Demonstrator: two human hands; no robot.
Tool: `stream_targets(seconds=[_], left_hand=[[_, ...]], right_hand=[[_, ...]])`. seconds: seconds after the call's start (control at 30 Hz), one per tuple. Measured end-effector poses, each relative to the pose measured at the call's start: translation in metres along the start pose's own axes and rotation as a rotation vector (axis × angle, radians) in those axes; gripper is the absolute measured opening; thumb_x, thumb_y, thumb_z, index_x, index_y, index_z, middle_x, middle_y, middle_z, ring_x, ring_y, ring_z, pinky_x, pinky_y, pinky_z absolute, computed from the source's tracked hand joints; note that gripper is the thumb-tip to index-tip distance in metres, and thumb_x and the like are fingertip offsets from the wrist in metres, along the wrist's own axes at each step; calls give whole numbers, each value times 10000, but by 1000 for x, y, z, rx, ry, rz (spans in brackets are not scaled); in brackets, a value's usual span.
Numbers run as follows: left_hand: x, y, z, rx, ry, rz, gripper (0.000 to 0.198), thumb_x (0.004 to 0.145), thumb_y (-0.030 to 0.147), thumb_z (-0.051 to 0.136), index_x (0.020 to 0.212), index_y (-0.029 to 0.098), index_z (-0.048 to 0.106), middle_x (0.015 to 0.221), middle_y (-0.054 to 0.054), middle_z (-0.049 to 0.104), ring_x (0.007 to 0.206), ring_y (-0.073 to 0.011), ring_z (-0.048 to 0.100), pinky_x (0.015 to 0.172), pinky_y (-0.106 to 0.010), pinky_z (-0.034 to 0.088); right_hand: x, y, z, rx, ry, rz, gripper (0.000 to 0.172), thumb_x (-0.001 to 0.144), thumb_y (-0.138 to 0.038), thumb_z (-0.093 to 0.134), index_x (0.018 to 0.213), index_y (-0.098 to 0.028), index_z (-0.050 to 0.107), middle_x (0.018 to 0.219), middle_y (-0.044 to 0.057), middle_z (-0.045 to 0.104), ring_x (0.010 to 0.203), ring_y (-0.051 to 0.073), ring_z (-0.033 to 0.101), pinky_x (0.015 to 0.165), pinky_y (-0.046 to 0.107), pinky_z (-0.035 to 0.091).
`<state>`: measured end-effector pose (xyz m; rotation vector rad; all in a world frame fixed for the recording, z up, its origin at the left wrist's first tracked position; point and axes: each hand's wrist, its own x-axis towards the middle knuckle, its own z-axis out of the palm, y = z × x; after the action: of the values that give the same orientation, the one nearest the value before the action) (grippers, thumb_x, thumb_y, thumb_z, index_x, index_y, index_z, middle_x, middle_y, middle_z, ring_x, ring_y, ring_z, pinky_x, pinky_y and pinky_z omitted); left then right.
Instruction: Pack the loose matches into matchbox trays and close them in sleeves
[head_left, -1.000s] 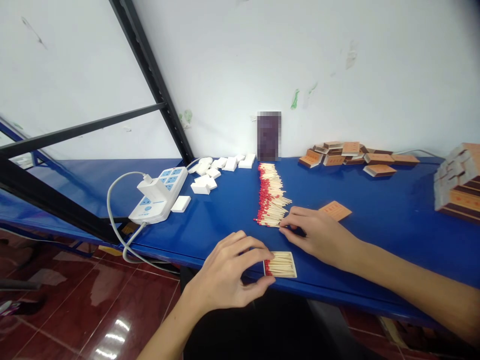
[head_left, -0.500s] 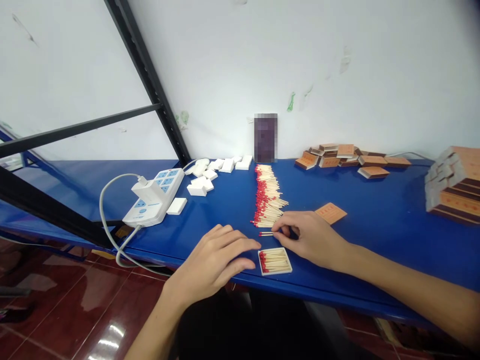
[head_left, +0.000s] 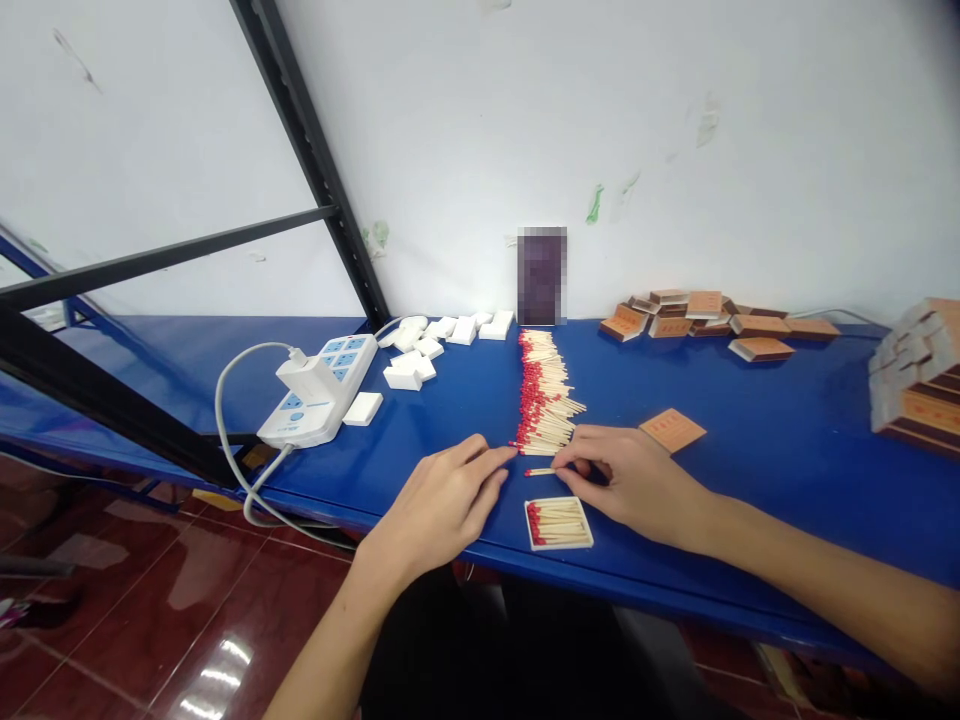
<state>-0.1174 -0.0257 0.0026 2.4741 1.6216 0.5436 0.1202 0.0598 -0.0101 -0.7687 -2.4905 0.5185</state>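
Note:
A long pile of red-tipped matches (head_left: 546, 395) runs from the wall toward me on the blue table. In front of it, my right hand (head_left: 626, 478) pinches the plain end of a match (head_left: 538, 472), whose red head points left. Below lies a white tray (head_left: 589, 526) holding several matches, heads to the left. My left hand (head_left: 454, 495) rests on the table left of the pile, index fingertip at the nearest match heads, thumb apart, nothing held. An orange matchbox cover (head_left: 673, 430) lies flat behind my right hand.
White trays (head_left: 403, 378) lie scattered at the back left, beside a power strip (head_left: 319, 400) with a cable. Orange matchboxes (head_left: 759, 325) are heaped at the back right, and a stack (head_left: 926, 400) stands far right. A black metal frame (head_left: 300, 140) rises at left.
My left hand has moved away from the white tray, up to the near end of the pile. My right hand stays at the match in front of the pile. The view has shifted slightly.

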Motion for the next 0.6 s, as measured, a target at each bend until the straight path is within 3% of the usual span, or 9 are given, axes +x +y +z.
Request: stream_targets(seconds=[0.1,0.37,0.6], left_hand=[[2,5,3,59,-20,-22,359,1065,291,372,1368,242,558,1064,-57,600,902,-199,620,798,-328,514],[1,5,4,90,-69,-58,386,1068,351,347,1401,268,523,1150,-69,571,1053,-248,570,993,-481,449],[0,3,3,64,-99,-64,399,1076,371,314,1422,278,490,1170,-63,553,1090,-249,547,1012,-479,422]], right_hand=[[-1,2,1,3,7,0,131,902,-157,591,872,-197,712,695,-20,581,597,120,504,579,247,372],[-2,2,0,-28,4,-15,199,937,-181,561,1043,-190,729,733,0,589,646,143,541,593,263,388],[-2,2,0,-37,-13,-28,225,955,-189,544,1080,-203,731,740,-1,584,657,145,546,598,263,390]])
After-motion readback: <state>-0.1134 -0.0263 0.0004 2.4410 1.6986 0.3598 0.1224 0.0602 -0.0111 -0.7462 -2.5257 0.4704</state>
